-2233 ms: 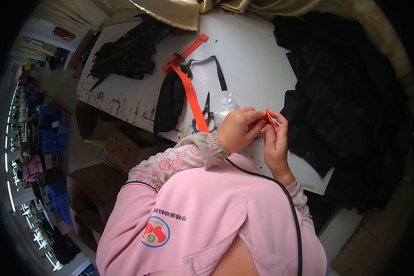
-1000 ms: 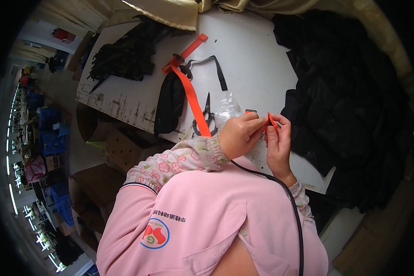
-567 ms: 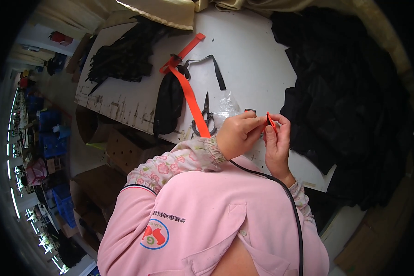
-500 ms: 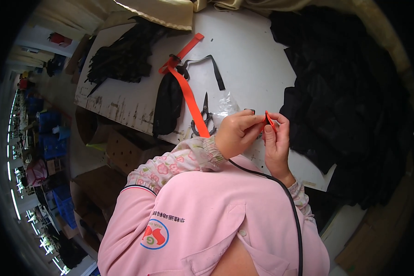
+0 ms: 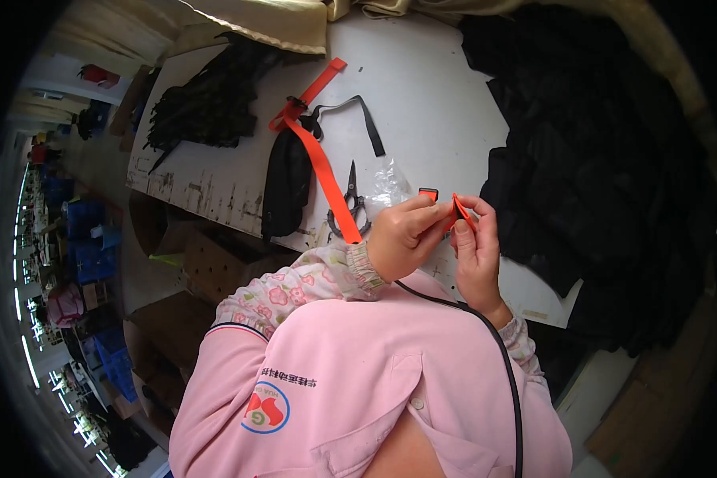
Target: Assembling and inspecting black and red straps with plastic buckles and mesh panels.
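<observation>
My left hand (image 5: 405, 237) and my right hand (image 5: 476, 248) meet above the white table (image 5: 430, 88), both pinching a short folded piece of orange strap (image 5: 459, 212). A small black buckle (image 5: 428, 193) sits by my left fingertips. Just left of my hands lie black scissors (image 5: 353, 205), a long orange strap (image 5: 320, 163) and a clear plastic bag (image 5: 390, 180).
A black pouch (image 5: 287, 185) with a black strap (image 5: 368, 122) lies left of the scissors. A heap of black fabric (image 5: 605, 167) covers the table's right side, and black straps (image 5: 207, 103) pile at the far left. Cardboard boxes (image 5: 207, 263) stand under the table edge.
Both hands have stayed on the small orange strap piece, with only slight finger shifts. The view has moved a little.
</observation>
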